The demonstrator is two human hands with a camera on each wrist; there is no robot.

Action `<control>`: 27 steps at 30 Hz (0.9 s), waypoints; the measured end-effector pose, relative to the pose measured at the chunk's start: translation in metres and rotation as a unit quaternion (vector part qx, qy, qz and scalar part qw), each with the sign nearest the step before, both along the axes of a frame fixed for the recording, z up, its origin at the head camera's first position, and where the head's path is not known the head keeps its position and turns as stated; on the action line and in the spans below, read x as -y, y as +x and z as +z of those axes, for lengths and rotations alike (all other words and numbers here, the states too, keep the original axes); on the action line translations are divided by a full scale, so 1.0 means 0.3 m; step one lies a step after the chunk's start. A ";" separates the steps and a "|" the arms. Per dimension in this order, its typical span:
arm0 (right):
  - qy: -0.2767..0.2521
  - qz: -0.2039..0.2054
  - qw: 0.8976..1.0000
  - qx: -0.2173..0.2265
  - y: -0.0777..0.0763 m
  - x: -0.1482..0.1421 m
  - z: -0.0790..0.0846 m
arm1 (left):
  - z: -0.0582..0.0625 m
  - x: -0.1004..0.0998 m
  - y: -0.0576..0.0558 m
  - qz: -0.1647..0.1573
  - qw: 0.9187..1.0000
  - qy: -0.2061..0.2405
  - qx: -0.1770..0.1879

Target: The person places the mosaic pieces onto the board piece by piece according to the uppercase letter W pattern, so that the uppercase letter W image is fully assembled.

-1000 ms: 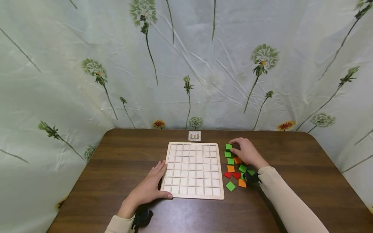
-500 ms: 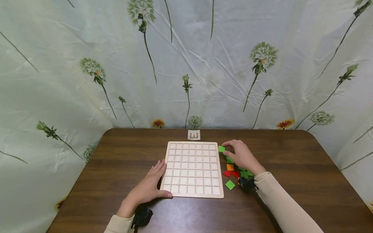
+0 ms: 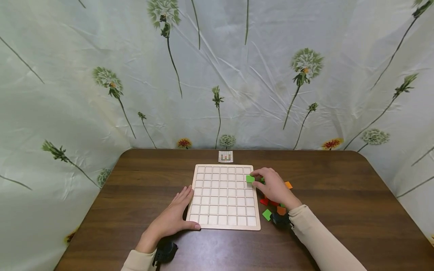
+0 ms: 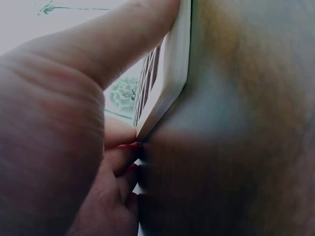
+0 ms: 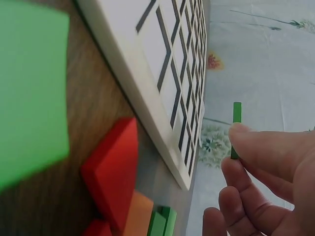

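Note:
A pale wooden grid board [image 3: 221, 228] with square cells lies on the table. My left hand [image 3: 174, 216] rests along the board's left edge, fingers straight and thumb at the near corner; in the left wrist view the thumb [image 4: 133, 37] lies against the board's side. Between thumb and fingers, my right hand [image 3: 275, 187] pinches a green square tile [image 3: 249, 178], which overlaps the board's right edge in the head view. Seen from the right wrist, this thin tile [image 5: 236, 112] stands edge-on above the board.
Loose tiles lie right of the board: a green square [image 3: 267, 215], an orange one [image 3: 281, 210], a red piece [image 3: 264, 201] and others partly under the right hand. A small printed pattern card [image 3: 225, 156] lies behind the board. Flowered cloth hangs behind the table.
My right hand has moved left and nearer, carrying the green tile from the loose pieces to the board's right edge. The left hand stays in place.

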State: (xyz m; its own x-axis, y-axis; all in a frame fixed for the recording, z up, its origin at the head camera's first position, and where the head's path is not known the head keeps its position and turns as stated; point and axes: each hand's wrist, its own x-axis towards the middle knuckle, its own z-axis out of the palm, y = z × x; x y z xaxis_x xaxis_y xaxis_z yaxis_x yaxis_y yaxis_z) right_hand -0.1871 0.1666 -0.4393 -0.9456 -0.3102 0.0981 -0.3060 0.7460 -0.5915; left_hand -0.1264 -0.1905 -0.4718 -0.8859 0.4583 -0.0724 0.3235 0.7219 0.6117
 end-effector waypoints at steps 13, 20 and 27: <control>-0.022 0.021 1.000 0.008 0.015 0.045 -0.009 | -0.006 -0.005 -0.004 0.001 1.000 0.003 0.001; -0.021 0.020 0.999 0.013 0.015 0.068 -0.011 | -0.001 -0.006 -0.004 0.000 1.000 0.000 0.000; -0.012 0.022 0.999 0.021 0.014 0.077 -0.010 | -0.001 -0.004 -0.003 0.001 1.000 -0.001 0.002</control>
State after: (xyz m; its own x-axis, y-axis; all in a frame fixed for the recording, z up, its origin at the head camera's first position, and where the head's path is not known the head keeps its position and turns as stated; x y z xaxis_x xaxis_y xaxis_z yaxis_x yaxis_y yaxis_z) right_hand -0.1828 0.1434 -0.4423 -0.9347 -0.3492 0.0666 -0.3124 0.7176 -0.6224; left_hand -0.1272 -0.1894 -0.4720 -0.8866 0.4562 -0.0766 0.3198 0.7240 0.6112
